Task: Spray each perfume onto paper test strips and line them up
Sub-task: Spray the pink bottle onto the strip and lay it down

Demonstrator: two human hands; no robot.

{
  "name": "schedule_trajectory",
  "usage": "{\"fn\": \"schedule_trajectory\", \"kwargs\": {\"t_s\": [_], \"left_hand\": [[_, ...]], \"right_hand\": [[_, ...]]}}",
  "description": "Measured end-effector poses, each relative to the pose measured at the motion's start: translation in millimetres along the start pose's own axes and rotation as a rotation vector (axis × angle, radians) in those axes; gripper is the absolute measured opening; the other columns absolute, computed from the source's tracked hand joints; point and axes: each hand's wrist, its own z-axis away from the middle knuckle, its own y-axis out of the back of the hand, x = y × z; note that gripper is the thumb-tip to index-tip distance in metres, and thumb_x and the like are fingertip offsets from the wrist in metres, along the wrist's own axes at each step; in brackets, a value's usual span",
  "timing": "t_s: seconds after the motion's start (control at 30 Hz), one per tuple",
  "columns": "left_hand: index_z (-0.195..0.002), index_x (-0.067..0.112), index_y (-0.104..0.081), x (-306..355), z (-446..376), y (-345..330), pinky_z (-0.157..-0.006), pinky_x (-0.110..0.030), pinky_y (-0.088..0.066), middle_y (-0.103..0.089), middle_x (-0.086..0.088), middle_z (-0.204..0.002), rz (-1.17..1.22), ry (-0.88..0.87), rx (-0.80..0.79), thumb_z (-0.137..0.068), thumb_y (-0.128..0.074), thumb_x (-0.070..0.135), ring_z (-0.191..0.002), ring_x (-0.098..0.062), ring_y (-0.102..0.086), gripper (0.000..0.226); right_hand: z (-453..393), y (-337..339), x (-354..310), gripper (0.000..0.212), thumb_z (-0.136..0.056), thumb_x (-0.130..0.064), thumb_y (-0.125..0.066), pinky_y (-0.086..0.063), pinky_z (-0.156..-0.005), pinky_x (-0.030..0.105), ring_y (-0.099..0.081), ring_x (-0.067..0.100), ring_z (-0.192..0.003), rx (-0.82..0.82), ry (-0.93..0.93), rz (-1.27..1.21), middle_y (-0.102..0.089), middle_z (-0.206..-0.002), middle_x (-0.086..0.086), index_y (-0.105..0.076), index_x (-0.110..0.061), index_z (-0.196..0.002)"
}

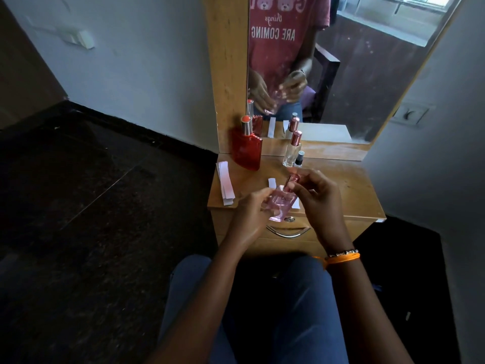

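Head: pink bottle (pixel 282 203) between hands

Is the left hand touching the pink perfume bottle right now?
Touching. The head view shows the left hand with its fingers wrapped round the body of the pink perfume bottle, holding it above the dresser edge.

Left hand (pixel 253 206) grips pink bottle (pixel 282 203); right hand (pixel 319 195) pinches its cap (pixel 292 179).

A small wooden dressing table (pixel 354 195) with a mirror (pixel 367 74) is standing in the upper right, against pale walls (pixel 144 74). Dark floor (pixel 78 219) is filling the left. Daylight is coming through a reflected window (pixel 409 6).
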Motion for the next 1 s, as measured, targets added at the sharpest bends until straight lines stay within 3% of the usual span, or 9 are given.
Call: {"fn": "schedule_trajectory", "kwargs": {"t_s": [0.1,0.2,0.33,0.43,0.53,0.7,0.8,0.9,1.0], "left_hand": [[-0.113,0.017,-0.062,-0.6,1.1,-4.1,-0.063,0.001,-0.040,-0.068,0.003,-0.100,-0.033,-0.013,0.005,-0.081,-0.064,0.004,-0.080,0.002,-0.056,0.035],[-0.117,0.018,-0.060,-1.9,0.9,-4.5,-0.063,-0.001,-0.042,-0.065,0.007,-0.099,-0.024,0.003,-0.011,-0.083,-0.062,0.003,-0.078,0.002,-0.058,0.038],[-0.119,0.020,-0.058,-2.8,-0.5,-2.0,-0.060,0.001,-0.039,-0.061,0.009,-0.099,-0.032,0.018,-0.036,-0.086,-0.058,0.005,-0.076,0.012,-0.050,0.036],[-0.117,0.019,-0.058,-3.3,-1.1,-0.2,-0.062,0.005,-0.036,-0.060,0.011,-0.097,-0.019,-0.001,-0.035,-0.086,-0.059,0.006,-0.077,0.017,-0.047,0.034],[-0.120,0.021,-0.056,-1.9,-2.1,0.6,-0.058,0.003,-0.037,-0.059,0.012,-0.097,-0.016,0.005,-0.059,-0.087,-0.058,0.008,-0.076,0.016,-0.047,0.035],[-0.119,0.020,-0.056,-0.2,-3.2,-2.2,-0.057,0.001,-0.038,-0.060,0.009,-0.103,-0.020,0.015,-0.095,-0.088,-0.058,0.011,-0.078,0.014,-0.049,0.032],[-0.122,0.018,-0.055,-2.3,-4.6,-6.0,-0.074,-0.003,-0.041,-0.061,0.000,-0.119,-0.098,-0.018,-0.015,-0.088,-0.058,0.014,-0.101,-0.006,-0.056,0.034],[-0.125,0.018,-0.053,-12.6,-11.1,-8.8,-0.097,-0.030,-0.037,-0.054,0.000,-0.130,-0.340,-0.034,0.060,-0.090,-0.053,0.015,-0.122,-0.020,-0.043,0.036],[-0.131,0.021,-0.049,-25.3,-13.0,-12.2,-0.110,-0.039,-0.022,-0.046,0.002,-0.140,-0.497,-0.020,0.012,-0.090,-0.055,0.017,-0.136,-0.025,-0.026,0.042]], "right_hand": [[-2.3,1.5,-1.0,0.023,-0.073,-0.006,-0.077,-0.048,-0.063,0.022,-0.057,0.007,-0.066,0.059,-0.017,0.057,-0.065,-0.076,0.000,-0.065,-0.022,-0.084],[-0.4,-0.6,-0.1,0.031,-0.068,-0.013,-0.082,-0.048,-0.057,0.027,-0.055,0.013,-0.062,0.117,-0.035,0.095,-0.062,-0.069,-0.004,-0.052,-0.022,-0.072],[5.1,-1.8,-0.7,0.033,-0.076,-0.019,-0.076,-0.052,-0.068,0.015,-0.062,0.005,-0.080,-0.027,-0.069,0.123,-0.065,-0.088,-0.007,-0.056,-0.023,-0.101],[6.4,1.7,-1.3,0.043,-0.081,-0.004,-0.068,-0.051,-0.080,0.014,-0.062,0.000,-0.091,-0.148,-0.089,0.117,-0.067,-0.100,-0.002,-0.056,-0.017,-0.121],[6.5,2.4,-4.5,0.034,-0.081,0.001,-0.066,-0.054,-0.082,0.027,-0.065,0.016,-0.094,-0.135,-0.102,0.084,-0.069,-0.103,0.004,-0.062,-0.006,-0.114],[6.0,5.0,-4.1,0.037,-0.075,-0.002,-0.074,-0.055,-0.080,0.029,-0.065,0.013,-0.089,-0.120,-0.080,0.157,-0.069,-0.096,-0.001,-0.064,-0.013,-0.109],[4.6,12.8,0.0,0.037,-0.074,-0.002,-0.075,-0.056,-0.081,0.036,-0.065,0.017,-0.086,-0.067,-0.066,0.201,-0.068,-0.091,0.002,-0.064,-0.012,-0.107],[4.2,23.4,4.7,0.036,-0.073,-0.001,-0.074,-0.056,-0.082,0.041,-0.064,0.021,-0.087,-0.002,-0.083,0.209,-0.067,-0.092,0.002,-0.063,-0.009,-0.106],[4.2,26.6,5.7,0.034,-0.072,-0.003,-0.075,-0.057,-0.079,0.037,-0.063,0.012,-0.084,0.021,-0.077,0.225,-0.064,-0.089,-0.009,-0.062,-0.014,-0.102]]}}
